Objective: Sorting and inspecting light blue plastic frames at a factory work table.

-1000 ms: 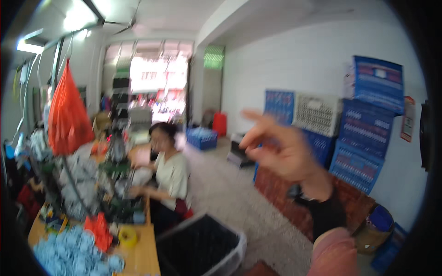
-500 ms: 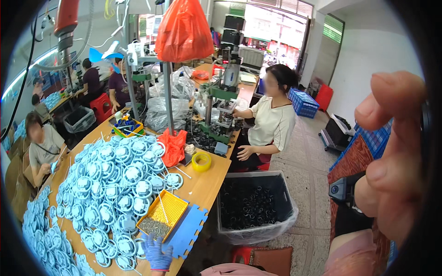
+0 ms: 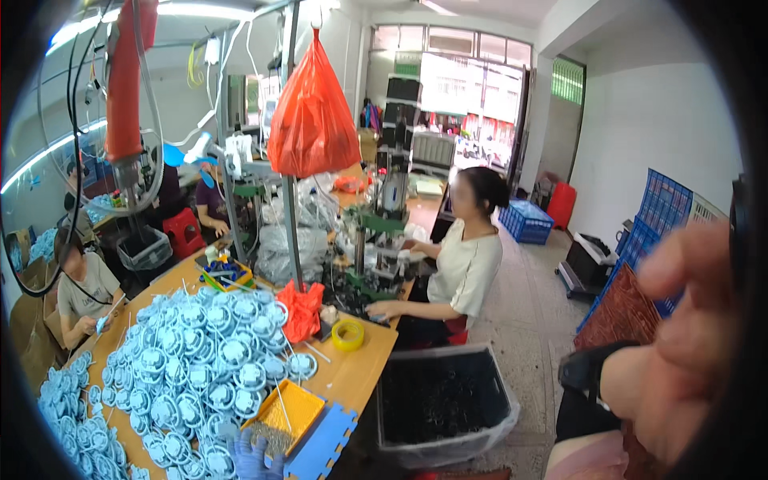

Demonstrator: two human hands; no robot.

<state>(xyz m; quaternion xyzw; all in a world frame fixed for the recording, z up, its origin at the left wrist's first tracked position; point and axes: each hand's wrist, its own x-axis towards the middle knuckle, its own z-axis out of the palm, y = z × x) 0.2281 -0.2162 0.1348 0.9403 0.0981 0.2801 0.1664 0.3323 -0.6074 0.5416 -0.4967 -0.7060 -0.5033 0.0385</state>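
My left hand [image 3: 258,458], in a blue-purple knit glove, is at the lower edge with its fingers apart. It lies beside a yellow tray [image 3: 308,406] that holds small grey metal pieces [image 3: 270,438] and a thin white stick. To its left rises a big heap of light-blue round plastic parts [image 3: 192,352], some with white sticks. A blue foam mat [image 3: 332,444] lies under the tray's right side. My bare right hand [image 3: 692,328] is raised close to the camera at the right, fingers bent and blurred; whether it grips anything is hidden. A black band [image 3: 588,372] circles that wrist.
A roll of yellow tape [image 3: 347,335] and a red bag [image 3: 301,310] lie on the wooden table. A lined bin of black rings [image 3: 444,408] stands right of it. A co-worker [image 3: 472,248] sits by a bench press [image 3: 388,204]. An orange-handled power driver [image 3: 126,88] hangs upper left.
The view has tilted upward, so the table sits lower and my left hand is nearer the lower edge. My right hand has shifted down slightly. The co-worker's near hand has moved onto the table.
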